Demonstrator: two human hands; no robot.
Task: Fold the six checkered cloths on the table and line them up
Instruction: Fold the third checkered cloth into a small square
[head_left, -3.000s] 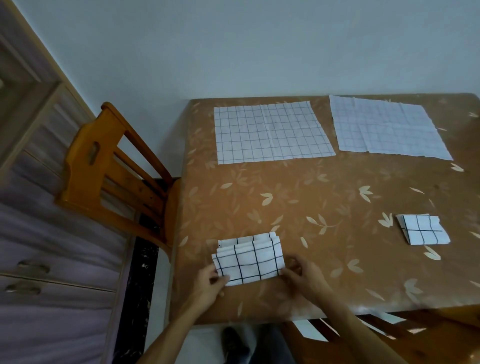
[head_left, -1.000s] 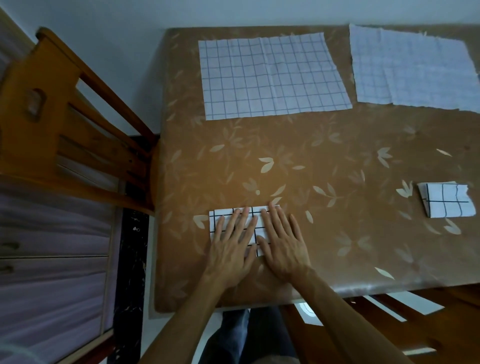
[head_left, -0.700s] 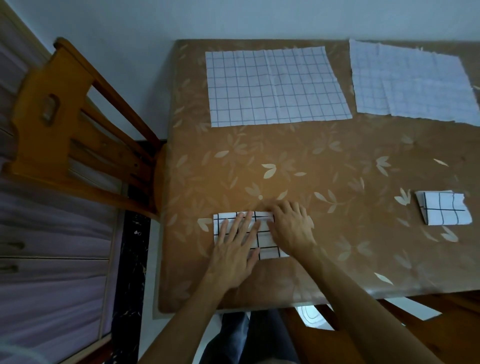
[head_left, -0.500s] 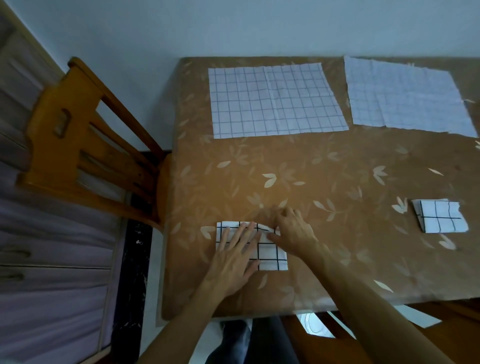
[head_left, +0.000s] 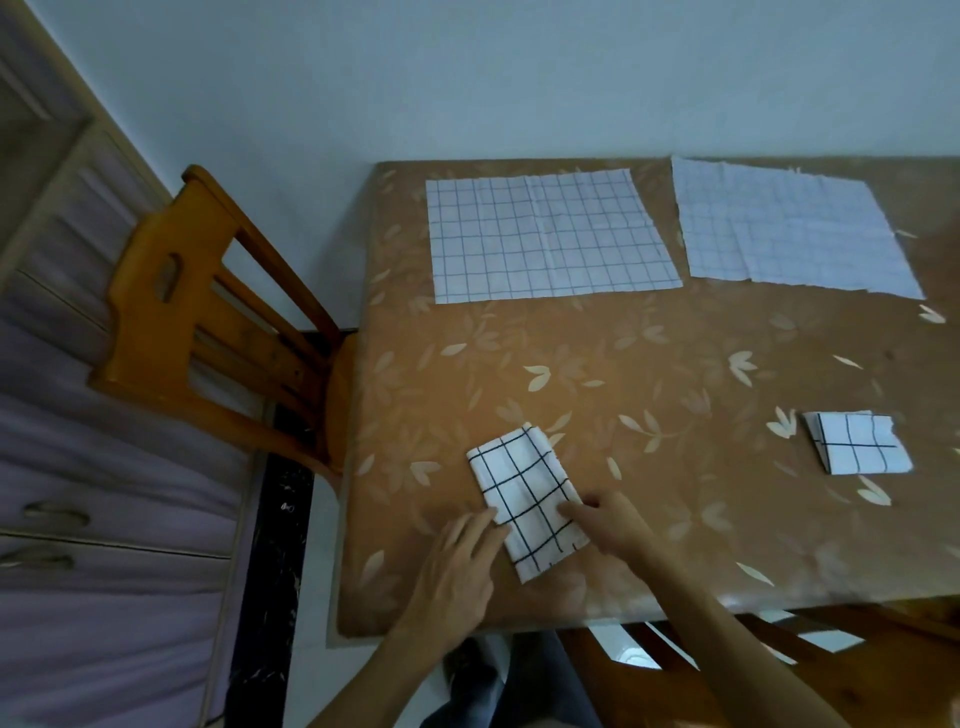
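Lying askew on the near part of the leaf-patterned counter (head_left: 675, 374), a folded checkered cloth (head_left: 524, 499) with bold black lines is touched from both sides. Its long axis is turned diagonally, with the far end pointing away and to the left and the near end brought close to the counter's front edge. The left hand (head_left: 457, 561) is laid on the counter at the cloth's left edge; its fingers are held fairly straight and close together, their tips touching that edge, and nothing is gripped. The right hand (head_left: 613, 525) is set against the cloth's right edge, with the forefinger stretched onto the fabric and the other fingers bent. Whether the edge is pinched or only pressed cannot be told, as the hand is blurred. A smaller folded cloth (head_left: 857, 444) is seen well apart to the right, lying flat. Along the far side two more are spread out flat: a dark-lined unfolded cloth (head_left: 550, 234) toward the far left corner, and a paler unfolded cloth (head_left: 789, 228) just beside it, with a narrow strip of counter left between them. A wooden chair (head_left: 208, 322) is drawn up at the counter's left side, and pale drawer fronts (head_left: 104, 519) are seen beyond it.
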